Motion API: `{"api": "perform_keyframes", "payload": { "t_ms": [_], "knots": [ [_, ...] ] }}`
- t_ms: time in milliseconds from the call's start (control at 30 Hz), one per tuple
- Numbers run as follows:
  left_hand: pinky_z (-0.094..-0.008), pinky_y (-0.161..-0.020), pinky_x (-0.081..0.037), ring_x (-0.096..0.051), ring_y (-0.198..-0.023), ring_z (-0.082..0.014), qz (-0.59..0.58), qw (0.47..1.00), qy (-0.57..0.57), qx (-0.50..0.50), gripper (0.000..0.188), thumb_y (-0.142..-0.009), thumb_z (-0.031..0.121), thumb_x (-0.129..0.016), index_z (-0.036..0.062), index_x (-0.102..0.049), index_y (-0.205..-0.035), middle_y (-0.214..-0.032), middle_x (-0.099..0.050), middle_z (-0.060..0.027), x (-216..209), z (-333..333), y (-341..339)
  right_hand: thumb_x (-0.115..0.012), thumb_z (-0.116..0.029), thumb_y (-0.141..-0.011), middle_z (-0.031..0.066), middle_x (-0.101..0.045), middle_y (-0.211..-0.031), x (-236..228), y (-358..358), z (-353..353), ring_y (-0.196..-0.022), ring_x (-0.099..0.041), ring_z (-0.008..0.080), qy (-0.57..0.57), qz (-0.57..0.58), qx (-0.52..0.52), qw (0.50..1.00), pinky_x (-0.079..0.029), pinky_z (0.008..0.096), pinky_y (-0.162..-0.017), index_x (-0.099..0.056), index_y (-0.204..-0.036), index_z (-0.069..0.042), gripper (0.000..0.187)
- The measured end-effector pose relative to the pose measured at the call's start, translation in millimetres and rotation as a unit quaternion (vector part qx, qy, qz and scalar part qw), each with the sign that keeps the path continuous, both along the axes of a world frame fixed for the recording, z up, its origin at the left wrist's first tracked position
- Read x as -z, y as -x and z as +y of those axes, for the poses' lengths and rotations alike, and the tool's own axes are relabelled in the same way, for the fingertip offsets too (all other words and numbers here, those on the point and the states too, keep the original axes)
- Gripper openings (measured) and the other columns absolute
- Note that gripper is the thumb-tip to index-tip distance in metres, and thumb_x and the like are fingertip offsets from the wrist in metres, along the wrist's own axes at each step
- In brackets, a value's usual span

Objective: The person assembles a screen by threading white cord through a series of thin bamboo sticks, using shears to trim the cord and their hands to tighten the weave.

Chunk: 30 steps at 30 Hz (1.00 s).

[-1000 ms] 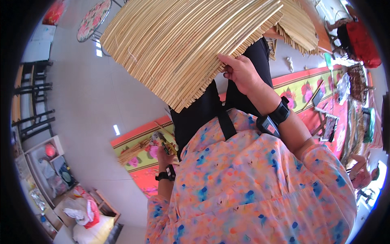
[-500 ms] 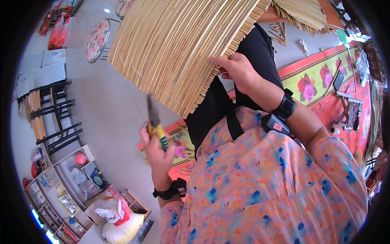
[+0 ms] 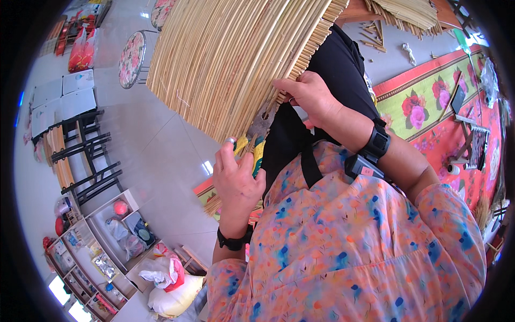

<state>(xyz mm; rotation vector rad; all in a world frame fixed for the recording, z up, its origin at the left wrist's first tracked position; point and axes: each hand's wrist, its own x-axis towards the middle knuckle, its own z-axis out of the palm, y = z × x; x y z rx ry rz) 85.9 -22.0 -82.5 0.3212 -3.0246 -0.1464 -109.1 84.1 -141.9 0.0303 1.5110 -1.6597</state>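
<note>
A stiff mat of straw-coloured reed stalks (image 3: 230,64), laid side by side, slants across the upper middle over my lap. My left hand (image 3: 236,180) grips pliers (image 3: 259,127) by their yellow-and-green handles, which stand spread. Their grey metal head lies against the mat's lower right edge, among the stalk ends; exactly what sits between the jaws is hidden. My right hand (image 3: 314,99) is closed on the same edge, a little farther up, thumb on top and fingers underneath. A thin loose thread (image 3: 183,99) shows on the mat's left part.
Another reed mat (image 3: 410,13) lies on a wooden table at the far right, with cut stalk pieces (image 3: 374,36) on the floor beneath. A floral stool (image 3: 132,59) and folded black-legged furniture (image 3: 86,153) stand left. A flowered mat (image 3: 424,110) covers the floor at right.
My left hand has brought the pliers up and to the right, from beside the mat onto its lower right edge. My right hand keeps its hold on the edge.
</note>
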Motion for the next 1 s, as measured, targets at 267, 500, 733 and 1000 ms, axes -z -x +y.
{"api": "perform_keyframes", "payload": {
  "t_ms": [267, 500, 733, 1000],
  "knots": [
    [-0.0424, -0.074, -0.051, -0.058, -0.098, -0.0362, 0.009, 1.0, -0.023, -0.011, 0.03, -0.056, 0.005, -0.074, 0.0033, -0.056, -0.08, -0.117, -0.05, -0.0178, 5.5, 3.7, 6.7, -0.069, -0.029, -0.086, 0.0017, -0.064, -0.08, 4.4, 0.8, 0.7, -0.069, -0.056, 0.01, -0.018, 0.021, -0.02, 0.999, -0.047, 0.0262, -0.064, -0.068, -0.099, -0.001, 0.031],
    [-0.0434, -0.076, -0.05, -0.058, -0.096, -0.0398, 0.003, 0.998, -0.051, -0.03, 0.034, -0.061, 0.005, -0.07, -0.0005, -0.062, -0.094, -0.115, -0.05, -0.0205, 13.3, 3.5, 3.1, -0.071, -0.028, -0.085, 0.002, -0.064, -0.079, 10.5, -0.6, -2.0, -0.067, -0.056, 0.0101, -0.048, 0.06, -0.029, 0.997, -0.047, 0.026, -0.061, -0.068, -0.099, -0.001, 0.031],
    [-0.0423, -0.071, -0.049, -0.057, -0.088, -0.0415, 0.033, 0.991, -0.125, -0.031, 0.027, -0.058, 0.0, -0.065, -0.0019, -0.06, -0.085, -0.11, -0.051, -0.0224, 20.3, -3.8, 2.6, -0.072, -0.029, -0.084, 0.0037, -0.063, -0.071, 2.5, -1.8, -1.4, -0.059, -0.057, 0.0114, -0.092, 0.114, -0.015, 0.989, -0.046, 0.0296, -0.047, -0.068, -0.089, 0.003, 0.033],
    [-0.0374, -0.069, -0.047, -0.058, -0.082, -0.0325, 0.154, 0.971, -0.184, -0.024, 0.019, -0.06, -0.006, -0.061, -0.0024, -0.057, -0.078, -0.106, -0.051, -0.0186, -6.2, -11.0, -2.3, -0.074, -0.026, -0.081, 0.0065, -0.064, -0.066, 2.3, -4.7, -6.7, -0.059, -0.061, 0.0136, -0.067, 0.11, 0.042, 0.991, -0.048, 0.0298, -0.047, -0.069, -0.083, 0.005, 0.032]
  ]
}}
